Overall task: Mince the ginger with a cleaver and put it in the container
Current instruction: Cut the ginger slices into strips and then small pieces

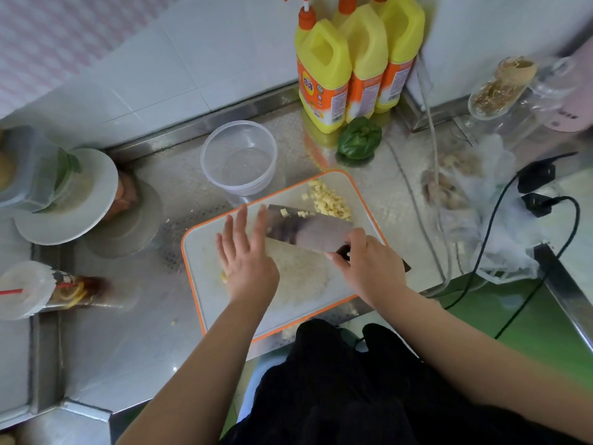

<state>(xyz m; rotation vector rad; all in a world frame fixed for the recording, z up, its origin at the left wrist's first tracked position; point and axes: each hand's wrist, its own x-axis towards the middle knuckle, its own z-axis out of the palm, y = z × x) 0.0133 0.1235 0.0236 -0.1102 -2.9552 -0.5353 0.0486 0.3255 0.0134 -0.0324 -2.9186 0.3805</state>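
Gripping steel cleaver (309, 231), right hand (369, 268); left hand (247, 252) flat, fingers spread, beside cubed ginger (327, 200).

Three yellow detergent bottles (359, 59), one clear container (239, 157), one cleaver (308, 231), one cutting board (298, 284), two hands (247, 258)

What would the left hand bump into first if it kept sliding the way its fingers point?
Probably the clear plastic container: the left hand points up the cutting board toward it, though its fingertips may already touch the cleaver.

Kitchen: steel counter (134, 354), tiled wall (179, 59), cutting board (208, 303), detergent jugs (324, 78).
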